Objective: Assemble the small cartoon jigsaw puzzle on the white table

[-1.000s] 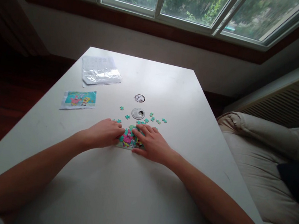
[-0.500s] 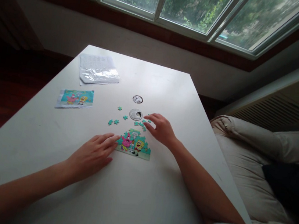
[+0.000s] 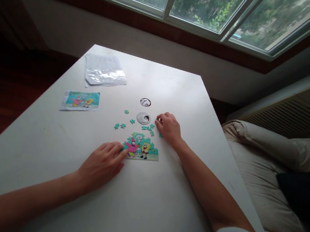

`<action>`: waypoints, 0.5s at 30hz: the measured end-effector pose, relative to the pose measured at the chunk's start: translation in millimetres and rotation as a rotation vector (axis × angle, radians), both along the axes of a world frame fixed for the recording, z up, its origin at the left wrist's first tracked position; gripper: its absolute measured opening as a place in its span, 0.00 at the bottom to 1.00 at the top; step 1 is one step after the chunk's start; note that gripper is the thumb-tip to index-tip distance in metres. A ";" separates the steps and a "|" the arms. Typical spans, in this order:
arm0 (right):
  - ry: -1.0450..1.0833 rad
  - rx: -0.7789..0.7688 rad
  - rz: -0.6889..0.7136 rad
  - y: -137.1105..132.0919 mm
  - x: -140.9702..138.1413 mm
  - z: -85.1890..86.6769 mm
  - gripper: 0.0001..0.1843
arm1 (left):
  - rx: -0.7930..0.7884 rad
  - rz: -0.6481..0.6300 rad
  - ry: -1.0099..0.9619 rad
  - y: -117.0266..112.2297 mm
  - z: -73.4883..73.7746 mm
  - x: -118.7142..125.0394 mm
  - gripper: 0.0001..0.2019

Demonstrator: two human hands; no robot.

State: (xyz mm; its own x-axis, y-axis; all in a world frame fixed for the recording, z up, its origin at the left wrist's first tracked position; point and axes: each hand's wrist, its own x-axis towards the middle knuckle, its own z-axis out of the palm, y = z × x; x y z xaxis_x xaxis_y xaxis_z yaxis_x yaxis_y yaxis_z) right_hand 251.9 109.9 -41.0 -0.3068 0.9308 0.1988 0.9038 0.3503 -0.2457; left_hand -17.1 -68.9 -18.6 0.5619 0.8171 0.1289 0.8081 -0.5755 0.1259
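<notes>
A partly built cartoon jigsaw puzzle (image 3: pixel 141 147) lies on the white table (image 3: pixel 144 191). My left hand (image 3: pixel 102 164) rests flat on the table, fingers out, its fingertips touching the puzzle's left edge. Beyond the puzzle's right side, my right hand (image 3: pixel 168 127) is curled over several loose teal pieces (image 3: pixel 150 127); its fingers pinch down among them, and what they hold is hidden. Other loose teal pieces (image 3: pixel 120 125) lie scattered left of a round metal lid (image 3: pixel 143 118).
A printed reference picture (image 3: pixel 81 100) lies at the left, with a clear plastic bag on paper (image 3: pixel 104 71) behind it. A small round hole (image 3: pixel 145 102) sits in the tabletop. A beige cushion (image 3: pixel 277 148) lies to the right, windows above.
Both hands left the top of the puzzle. My right hand moved up to the loose pieces and curled its fingers. My left hand slid back to the puzzle's left edge.
</notes>
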 end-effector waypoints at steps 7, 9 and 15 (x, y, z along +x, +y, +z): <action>0.063 -0.101 0.022 15.7 5.9 -4.3 0.06 | 0.021 -0.092 -0.047 -5.4 -8.3 15.5 0.25; 0.123 -0.122 0.037 19.2 7.1 -7.9 0.07 | -0.015 -0.162 -0.054 -3.6 -10.9 15.7 0.28; 0.365 -0.133 0.102 6.0 4.6 -4.8 0.06 | -0.066 -0.205 -0.082 4.0 -11.7 8.5 0.25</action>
State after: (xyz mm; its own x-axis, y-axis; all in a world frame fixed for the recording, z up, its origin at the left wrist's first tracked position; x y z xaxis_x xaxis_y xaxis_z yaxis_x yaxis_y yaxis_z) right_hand 256.5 115.9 -45.7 -0.3304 0.9243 0.1913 0.7108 0.3770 -0.5938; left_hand -8.6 -65.0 -30.3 0.7067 0.6954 0.1306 0.6609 -0.7147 0.2291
